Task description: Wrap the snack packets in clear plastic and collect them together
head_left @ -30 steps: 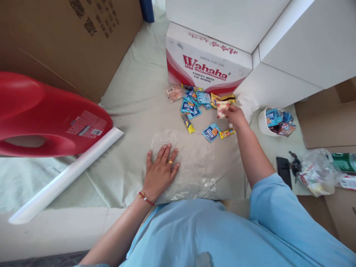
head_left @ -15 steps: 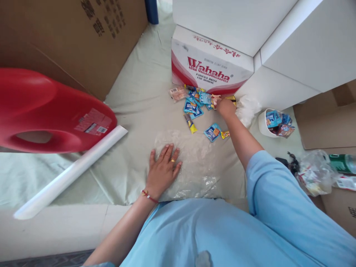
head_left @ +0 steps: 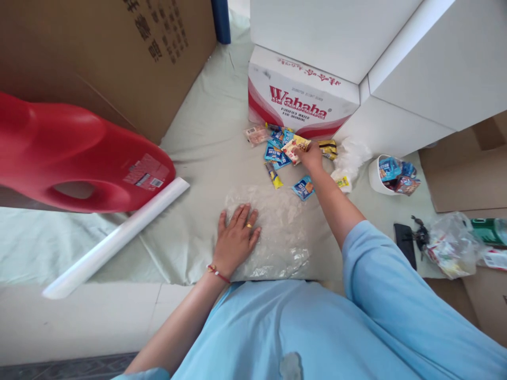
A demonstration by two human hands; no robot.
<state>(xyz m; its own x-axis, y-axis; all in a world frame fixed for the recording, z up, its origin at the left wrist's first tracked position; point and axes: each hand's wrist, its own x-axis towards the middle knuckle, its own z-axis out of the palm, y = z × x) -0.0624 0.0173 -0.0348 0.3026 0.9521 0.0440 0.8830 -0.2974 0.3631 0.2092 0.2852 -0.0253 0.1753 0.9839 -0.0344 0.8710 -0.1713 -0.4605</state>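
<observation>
My left hand (head_left: 236,237) lies flat with fingers spread on the left part of a clear plastic bag (head_left: 281,237), which is spread over the pale green cloth. Farther off, my right hand (head_left: 311,157) grips a cream-and-red snack packet (head_left: 295,148) by its right edge, over the snack pile. Around it lie several blue snack packets (head_left: 273,153), a pinkish packet (head_left: 256,135), a narrow yellow-and-grey packet (head_left: 273,175) and a yellow-and-black packet (head_left: 328,149). One blue packet (head_left: 303,188) lies apart, close to my right forearm.
A Wahaha carton (head_left: 304,100) stands behind the snacks. On the left are a red jug (head_left: 99,158), a white roll (head_left: 119,237) and a brown carton (head_left: 119,63). To the right sit crumpled white plastic (head_left: 352,158), a white tub (head_left: 376,177) of packets, and keys (head_left: 420,232).
My right hand has lifted the cream-and-red packet and drawn it slightly left and nearer. The left hand stays flat on the bag. The view has shifted slightly.
</observation>
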